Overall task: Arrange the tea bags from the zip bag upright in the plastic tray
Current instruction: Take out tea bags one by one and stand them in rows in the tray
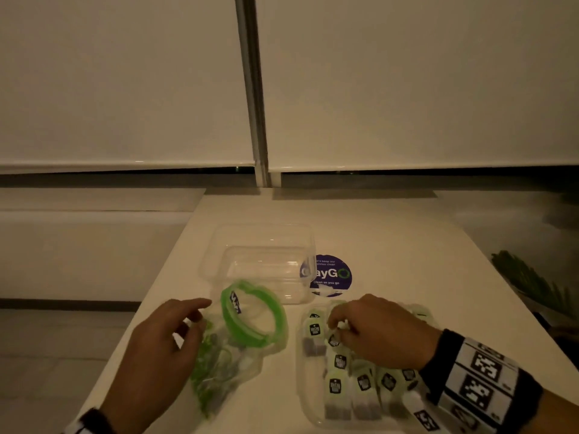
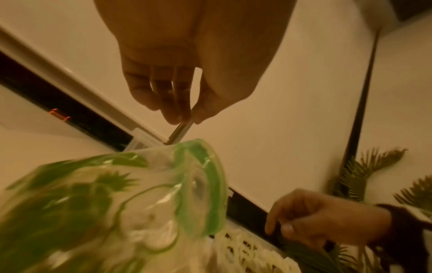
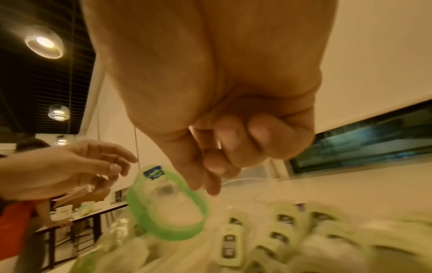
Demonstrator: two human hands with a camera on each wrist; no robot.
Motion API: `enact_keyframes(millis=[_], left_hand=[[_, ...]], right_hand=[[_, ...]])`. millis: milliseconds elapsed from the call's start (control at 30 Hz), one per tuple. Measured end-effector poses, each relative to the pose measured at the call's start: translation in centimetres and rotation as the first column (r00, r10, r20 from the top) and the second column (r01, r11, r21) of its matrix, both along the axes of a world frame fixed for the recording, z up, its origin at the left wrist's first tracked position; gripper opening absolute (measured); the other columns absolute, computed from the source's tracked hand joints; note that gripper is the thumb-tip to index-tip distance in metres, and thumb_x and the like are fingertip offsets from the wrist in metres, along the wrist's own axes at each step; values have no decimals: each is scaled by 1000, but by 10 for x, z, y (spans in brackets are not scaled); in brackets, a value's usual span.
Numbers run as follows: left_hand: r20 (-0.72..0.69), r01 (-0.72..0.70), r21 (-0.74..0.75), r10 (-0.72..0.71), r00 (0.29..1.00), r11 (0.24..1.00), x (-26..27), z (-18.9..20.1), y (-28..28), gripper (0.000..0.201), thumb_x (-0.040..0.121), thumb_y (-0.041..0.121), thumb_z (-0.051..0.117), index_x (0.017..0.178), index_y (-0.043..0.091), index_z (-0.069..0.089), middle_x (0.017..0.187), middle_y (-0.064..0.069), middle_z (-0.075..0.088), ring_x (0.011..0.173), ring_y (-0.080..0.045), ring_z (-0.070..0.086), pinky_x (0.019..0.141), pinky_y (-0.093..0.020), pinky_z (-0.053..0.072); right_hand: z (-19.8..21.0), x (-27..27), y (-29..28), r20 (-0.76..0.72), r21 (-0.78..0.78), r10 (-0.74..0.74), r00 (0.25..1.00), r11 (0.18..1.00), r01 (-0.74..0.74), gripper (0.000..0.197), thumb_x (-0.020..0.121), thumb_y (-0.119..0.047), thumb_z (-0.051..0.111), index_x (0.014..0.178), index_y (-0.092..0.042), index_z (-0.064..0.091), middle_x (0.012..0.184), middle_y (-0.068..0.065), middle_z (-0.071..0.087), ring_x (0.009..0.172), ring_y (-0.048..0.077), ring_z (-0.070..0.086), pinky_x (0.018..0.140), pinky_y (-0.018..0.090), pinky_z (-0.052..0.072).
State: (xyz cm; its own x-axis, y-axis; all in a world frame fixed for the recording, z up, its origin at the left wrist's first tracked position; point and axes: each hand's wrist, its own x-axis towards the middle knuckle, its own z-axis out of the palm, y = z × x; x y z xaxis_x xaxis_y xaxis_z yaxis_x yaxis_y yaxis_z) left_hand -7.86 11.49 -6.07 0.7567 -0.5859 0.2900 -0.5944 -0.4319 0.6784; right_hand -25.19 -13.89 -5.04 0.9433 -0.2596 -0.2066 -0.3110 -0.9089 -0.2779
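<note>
On white table point(image 1: 391, 233): zip bag point(image 1: 238, 336) mouth gaping, left hand point(image 1: 163, 346) loose beside it, holding nothing. Right hand point(image 1: 379, 330) curled over tea bags point(image 1: 340, 361) in plastic tray point(image 1: 305, 402); pinch unclear. Step: straightening rows. Next, likely: fetch remaining bag, stand upright.

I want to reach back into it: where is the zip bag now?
In the head view the zip bag lies on the table's left half, mouth open, between the left hand and the plastic tray of tea bags, in front of a clear container.
</note>
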Motion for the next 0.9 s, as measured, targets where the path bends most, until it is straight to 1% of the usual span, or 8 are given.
enact_keyframes(millis=[200,300,400,500,600,700,800,900], left_hand=[[59,-72,50,69,996,996,5,-28,8,38,85,8,66,113,33,61,86,14,54,71,-5,56,60,-18,42],[-35,-118,70,121,992,991,9,-38,20,29,87,15,67,92,41,55,87,12,58,67,-5,58,58,-17,42],[-82,-33,105,42,996,994,-6,-46,35,18,81,24,70,75,38,62,70,16,63,60,-3,59,56,-17,45],[-186,140,285,-89,979,948,-34,-52,30,16,76,50,63,68,59,54,60,29,56,57,6,53,59,-11,42],[-166,262,387,-212,963,884,-53,-60,12,4,87,56,50,86,57,53,72,32,45,76,10,47,69,-7,36],[-191,357,395,-305,933,847,-58,-65,-2,32,91,52,46,117,41,60,77,29,44,100,6,54,83,-8,36],[-210,409,425,-352,912,808,-60,-67,-11,46,87,60,39,122,38,59,90,30,51,117,3,52,95,-9,29],[-226,423,434,-359,906,796,-61,-74,-12,63,77,69,29,120,39,62,110,24,61,116,5,51,103,-8,25]], right_hand=[[7,62,45,122,75,142,982,986,-152,30,98,-22,51,124,-26,65,119,0,65,109,16,60,96,31,47],[17,81,47,20,29,203,979,979,-203,35,91,-6,48,114,-22,70,114,0,68,100,15,62,93,33,51],[30,65,34,-107,-24,239,965,970,-242,33,88,-11,46,105,-21,71,103,-3,70,86,12,62,86,32,54],[18,30,28,-285,-139,370,884,897,-420,33,94,-24,43,119,-25,64,116,-2,63,101,19,57,92,38,49],[-14,-1,31,-397,-275,490,776,743,-610,39,97,-43,42,127,-23,56,129,2,57,113,28,51,92,44,45],[-29,-9,32,-467,-309,535,704,647,-697,47,97,-35,49,140,-17,44,144,9,46,135,36,37,104,51,36],[-28,-5,33,-457,-321,558,692,623,-714,52,99,-33,47,146,-12,36,153,14,36,145,37,23,112,55,25],[-28,2,35,-458,-322,577,676,601,-731,51,101,-34,41,145,-8,37,149,17,41,144,38,25,111,56,30]])
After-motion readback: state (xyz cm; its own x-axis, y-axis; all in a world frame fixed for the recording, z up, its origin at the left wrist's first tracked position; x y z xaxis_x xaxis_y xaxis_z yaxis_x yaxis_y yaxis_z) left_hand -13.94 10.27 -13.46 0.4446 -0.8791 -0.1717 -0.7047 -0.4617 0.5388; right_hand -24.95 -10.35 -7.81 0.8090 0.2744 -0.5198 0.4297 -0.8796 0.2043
